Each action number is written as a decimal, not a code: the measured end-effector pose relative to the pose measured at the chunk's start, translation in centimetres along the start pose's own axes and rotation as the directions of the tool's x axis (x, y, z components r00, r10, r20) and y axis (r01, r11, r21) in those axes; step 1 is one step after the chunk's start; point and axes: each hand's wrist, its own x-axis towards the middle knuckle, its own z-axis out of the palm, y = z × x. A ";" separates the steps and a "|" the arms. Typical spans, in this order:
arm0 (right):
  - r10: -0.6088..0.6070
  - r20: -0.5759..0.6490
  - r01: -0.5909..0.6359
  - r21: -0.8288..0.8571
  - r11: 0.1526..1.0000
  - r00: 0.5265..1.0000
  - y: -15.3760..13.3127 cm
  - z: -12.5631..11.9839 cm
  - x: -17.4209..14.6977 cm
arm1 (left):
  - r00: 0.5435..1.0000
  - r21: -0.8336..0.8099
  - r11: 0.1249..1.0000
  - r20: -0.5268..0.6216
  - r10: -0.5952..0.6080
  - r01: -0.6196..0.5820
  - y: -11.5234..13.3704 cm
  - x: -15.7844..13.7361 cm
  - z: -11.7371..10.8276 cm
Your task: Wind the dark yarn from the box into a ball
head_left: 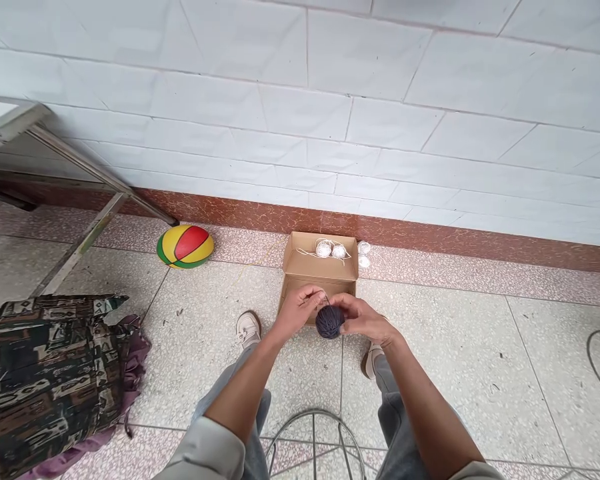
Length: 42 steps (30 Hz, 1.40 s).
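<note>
Clearly enough from my end, the dark yarn ball was below and slightly right of the center of the frame, in front of the near side of an open cardboard box. I saw the right hand reach in from the right with its fingers curled partway, the thumb low on the ball and the fingertips near its top, so the grip was around the ball's right side. To the left of it, the left hand was nearly closed, thumb and forefinger pinched on a thin dark strand that ran up from the top of the ball; I could not make out its other fingers well.

Just above the hands, I had two white yarn balls with loose ends lying in the raised part of the box, and two small white bundles on the floor just beyond its right side. Left of center lay a yellow, red and green ball, near the foot of a metal-framed table. A patterned cloth filled the lower left. At the bottom center I caught a round wire frame between the legs, with a pale shoe to its upper left.
</note>
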 end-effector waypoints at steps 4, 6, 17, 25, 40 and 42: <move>-0.071 -0.065 0.087 0.284 0.955 0.995 -0.2 0.4 -0.2 | 0.999 0.003 0.999 -0.011 -0.043 0.043 -0.6 0.3 0.4; -0.106 -0.151 0.153 0.348 0.925 0.983 -0.1 0.3 -0.1 | 0.999 0.019 0.999 0.022 -0.042 0.041 -0.6 0.1 0.6; -0.296 -0.681 0.338 -0.076 0.938 0.670 0.1 -0.9 1.5 | 0.964 0.117 0.993 0.266 -0.015 -0.017 0.5 -0.7 1.2; -0.340 -0.547 0.018 -0.509 0.861 0.765 1.9 -1.6 1.7 | 0.954 0.095 0.996 0.298 -0.030 0.001 1.4 -1.1 0.9; -0.065 -0.107 0.090 0.250 0.964 0.992 -0.5 -0.9 -0.5 | 0.997 0.034 0.999 0.073 -0.035 0.033 -0.2 -0.1 0.2; -0.088 -0.200 0.153 0.335 0.930 0.976 -0.3 -1.1 -0.3 | 0.994 0.020 0.999 0.097 -0.046 0.045 -0.4 -0.2 0.4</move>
